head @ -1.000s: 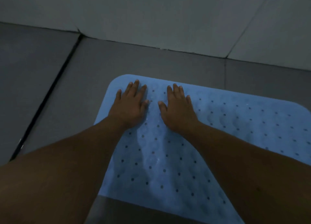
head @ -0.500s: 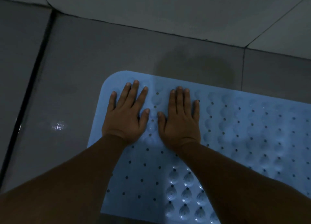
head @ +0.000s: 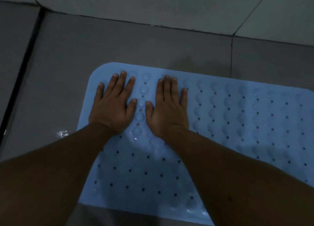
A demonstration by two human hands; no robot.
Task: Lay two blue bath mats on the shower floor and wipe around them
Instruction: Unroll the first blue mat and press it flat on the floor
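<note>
One blue bath mat (head: 237,123), dotted with small holes and round bumps, lies flat on the grey tiled shower floor (head: 102,47). My left hand (head: 113,105) rests palm down on the mat's far left corner, fingers spread. My right hand (head: 167,108) lies flat beside it, a hand's width to the right, fingers together. Neither hand holds anything. Both forearms cover part of the mat's near side. A second mat is not in view.
A grey tiled wall (head: 169,8) rises just beyond the mat. A dark groove (head: 22,76) runs along the floor at the left. A small wet glint (head: 62,133) lies on the tile left of the mat.
My two hands have drawn slightly apart on the mat, and more of the mat's right part shows as the view shifts.
</note>
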